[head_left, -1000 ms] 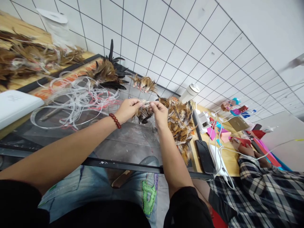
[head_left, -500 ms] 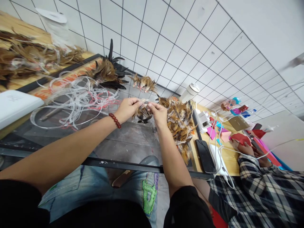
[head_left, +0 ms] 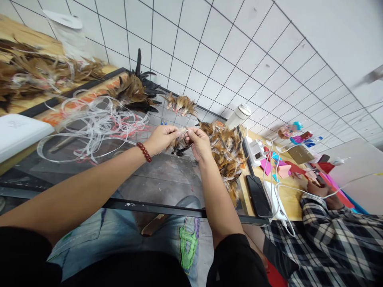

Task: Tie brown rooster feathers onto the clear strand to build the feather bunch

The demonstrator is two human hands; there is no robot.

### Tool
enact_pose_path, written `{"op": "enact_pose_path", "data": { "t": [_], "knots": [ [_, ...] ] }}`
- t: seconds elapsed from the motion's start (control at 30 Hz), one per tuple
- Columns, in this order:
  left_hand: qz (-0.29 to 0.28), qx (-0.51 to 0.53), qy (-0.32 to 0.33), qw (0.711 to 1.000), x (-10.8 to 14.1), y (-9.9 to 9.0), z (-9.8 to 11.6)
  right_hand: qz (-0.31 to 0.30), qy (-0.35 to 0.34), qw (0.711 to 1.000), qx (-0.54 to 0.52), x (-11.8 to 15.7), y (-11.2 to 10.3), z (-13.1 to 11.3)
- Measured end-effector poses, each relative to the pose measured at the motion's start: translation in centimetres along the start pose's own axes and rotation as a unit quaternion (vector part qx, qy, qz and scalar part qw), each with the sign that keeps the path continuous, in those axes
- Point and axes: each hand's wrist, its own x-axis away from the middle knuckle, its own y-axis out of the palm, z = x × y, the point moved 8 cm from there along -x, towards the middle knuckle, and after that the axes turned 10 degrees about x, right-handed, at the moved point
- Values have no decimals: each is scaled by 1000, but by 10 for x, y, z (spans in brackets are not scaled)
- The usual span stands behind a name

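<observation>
My left hand [head_left: 163,140], above a red bead bracelet, is closed in a pinch on the whitish bound end of a small feather bunch [head_left: 179,150]. Brown and black feathers of this bunch hang below the fingertips. Close against it, my right hand [head_left: 200,143] is also pinched, its fingers curled at the same pale end. What lies between the right fingertips is too small to make out, perhaps a thin strand. Beside my right hand lies a heap of brown feather bunches [head_left: 226,149]. Beyond the hands are a few small feather bunches [head_left: 182,106] on the glass tabletop [head_left: 161,175].
Tangled white and pink ribbon [head_left: 101,125] spreads left, below brown and black feathers [head_left: 133,89]. More feathers [head_left: 32,73] lie far left near a white box [head_left: 22,131]. At right are a white bottle [head_left: 239,115], phone [head_left: 257,195], cables and a co-worker's hands [head_left: 317,188] with coloured paper.
My right hand's fingers have curled in more and shifted slightly at the bunch's bound end. My left hand keeps its pinch. The co-worker's hands have moved among red paper.
</observation>
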Motion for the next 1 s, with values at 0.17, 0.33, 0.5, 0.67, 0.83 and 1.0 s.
{"op": "enact_pose_path", "data": {
  "t": [0.17, 0.33, 0.5, 0.67, 0.83, 1.0],
  "knots": [
    [23, 56, -26, 998, 0, -2, -3, 45, -86, 991, 94, 3, -4, -15],
    [19, 99, -55, 993, -1, 0, -9, 74, -105, 983, 135, 4, -8, -20],
    [9, 94, -53, 994, 0, 1, -9, 60, -103, 986, 113, 3, -7, -19],
    [8, 108, -66, 992, 2, 3, -7, 54, -125, 986, 98, 4, -7, -23],
    [25, 111, -56, 992, 2, 1, -7, 57, -101, 985, 126, 2, -8, -20],
    [42, 99, -42, 993, -1, -3, -7, 51, -108, 982, 144, 1, -10, -19]
  ]
}}
